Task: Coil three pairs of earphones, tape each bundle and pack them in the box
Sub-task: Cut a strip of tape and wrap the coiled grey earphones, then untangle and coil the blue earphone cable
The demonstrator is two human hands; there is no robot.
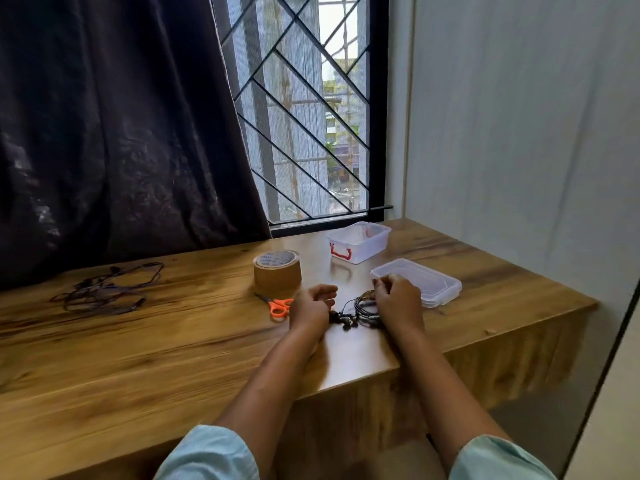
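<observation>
Step in hand: coiling one pair. Right grip (398,299) pinches the coiled earphones (362,308) on the tabletop (173,341), just before the lid (426,280). Left grip (311,306) is loosely curled beside the earbuds; whether it holds cord, cannot tell. Next, probably: hold the coil and reach for the tape (277,270). A tangled pair (107,289) waits far left.
</observation>
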